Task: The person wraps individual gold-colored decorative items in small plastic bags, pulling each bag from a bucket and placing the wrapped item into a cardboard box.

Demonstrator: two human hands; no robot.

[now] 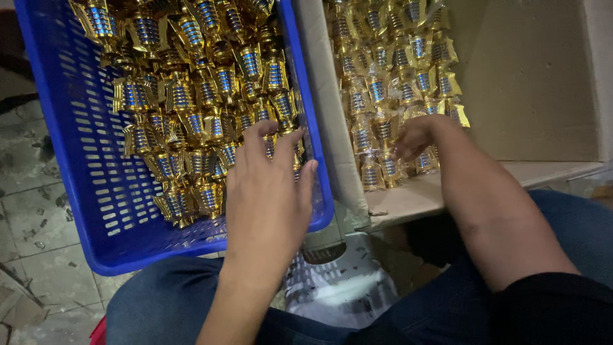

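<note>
at the near right corner of the blue basket (76, 191), the left hand (268, 191) lies palm down with its fingers spread loosely, the fingertips resting on the heap of gold and blue pieces (191, 121) and the thumb side against the basket's right wall. whether it pinches any single piece cannot be told, since the fingertips cover what is under them. these pieces are small, shiny, gold-coloured, each with a ribbed blue middle band and flared gold ends, and they fill the basket from its far edge down to about its middle, leaving the slotted blue floor bare on the near left.

just right of the basket stands a cardboard box (543, 96), open at the top, its near flap folded out flat. a second heap of the same gold and blue pieces (396, 76) sits against its left wall, reaching from the far edge toward the near flap. the right hand (415, 137) is down among the nearest of these, fingers curled and pressed together around the pieces at the heap's near end; the exact grip is hidden by the back of the hand. the bare forearm runs from it toward the near right, ending in a black sleeve (555, 306).

below both hands are the person's knees in blue jeans (166, 300), with a white slotted crate (338, 281) between them. grey floor tiles (25, 211) show on the left, stained and scuffed.
</note>
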